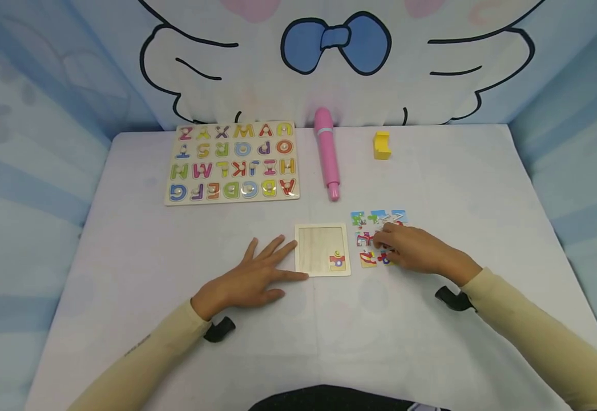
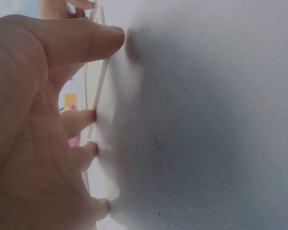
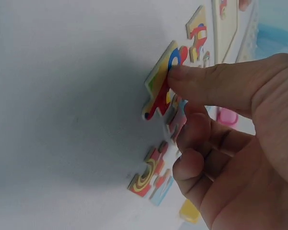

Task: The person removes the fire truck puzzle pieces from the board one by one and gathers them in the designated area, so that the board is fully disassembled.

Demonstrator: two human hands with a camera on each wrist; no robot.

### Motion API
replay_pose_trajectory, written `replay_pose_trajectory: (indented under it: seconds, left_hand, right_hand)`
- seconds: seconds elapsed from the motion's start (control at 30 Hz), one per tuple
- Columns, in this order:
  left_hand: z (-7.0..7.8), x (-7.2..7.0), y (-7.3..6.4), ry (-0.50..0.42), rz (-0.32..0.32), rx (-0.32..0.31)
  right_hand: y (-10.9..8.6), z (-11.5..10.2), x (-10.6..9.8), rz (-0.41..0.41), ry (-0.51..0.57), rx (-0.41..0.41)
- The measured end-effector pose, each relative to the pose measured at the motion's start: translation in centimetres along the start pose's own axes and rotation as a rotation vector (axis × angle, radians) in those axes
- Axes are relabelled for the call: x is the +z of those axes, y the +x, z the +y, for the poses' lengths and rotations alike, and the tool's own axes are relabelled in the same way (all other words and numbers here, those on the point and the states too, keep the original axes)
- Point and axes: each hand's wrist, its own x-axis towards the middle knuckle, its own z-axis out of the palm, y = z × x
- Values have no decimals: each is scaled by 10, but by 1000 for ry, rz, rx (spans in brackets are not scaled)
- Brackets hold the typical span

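Note:
My left hand [image 1: 249, 279] is spread flat on the table, its fingertips at the left edge of a small wooden puzzle tray [image 1: 321, 276]. One jigsaw piece [image 1: 337, 262], red and yellow with a blue wheel, lies in the tray's lower right corner. To the tray's right, my right hand [image 1: 414, 246] pinches a jigsaw piece [image 3: 158, 87] coloured red, yellow and blue between thumb and fingers. Other loose pieces lie around that hand, among them a red and yellow piece [image 1: 367, 258] and a green and blue piece [image 1: 358, 219]. The hand partly hides several of them.
An alphabet board [image 1: 232, 153] with coloured letters lies at the back left. Beside it is a pink pen-shaped thing [image 1: 328, 154], and a small yellow block [image 1: 382, 146] stands farther right. A printed curtain [image 1: 257, 74] hangs behind the table.

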Motion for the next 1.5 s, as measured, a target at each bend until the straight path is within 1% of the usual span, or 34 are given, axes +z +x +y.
replay_pose_trajectory:
  seconds: [0.07,0.13,0.2,0.27,0.33,0.4,0.43,0.5,0.6,0.7,0.93,1.07,1.2,1.33,1.5]
  left_hand:
    - [0,0,0,2,-2,-2]
    - [-1,1,0,1,-1,-3]
    - [-1,1,-1,0,-1,-5]
    - [-1,1,-1,-4,-3,-8]
    - [-1,1,-2,-5,-4,-8]
    - [-1,1,-1,-2,-5,-6]
    - [-1,2,-1,0,-5,-4]
    - [-2,2,0,6,-2,4]
    - [-2,2,2,12,-3,12]
    - [-3,2,3,20,-7,14]
    - [-3,2,2,25,-2,4]
    - [-2,2,2,28,-5,3]
    - [-2,2,2,30,-4,7]
    - [-3,2,2,32,1,11]
    - [-3,2,1,29,-4,5]
  right_hand:
    - [0,-2,0,44,11,13]
    - [1,-4,-1,102,26,6]
    - [3,-7,0,162,39,-25]
    - [7,-12,2,200,26,-94]
    - [12,-18,6,216,-9,-177]
    - [18,-24,11,209,-42,-247]
    - [21,-26,14,200,-57,-272]
    - [27,-31,18,172,-80,-298]
    - [33,-35,22,134,-112,-309]
    - [37,-38,23,127,-145,-316]
    - [37,-43,25,152,-129,-315]
    - [36,-46,27,177,-152,-309]
    - [36,-47,28,172,-179,-304]
    - [37,-48,28,164,-178,-311]
    - [37,-50,29,180,-166,-317]
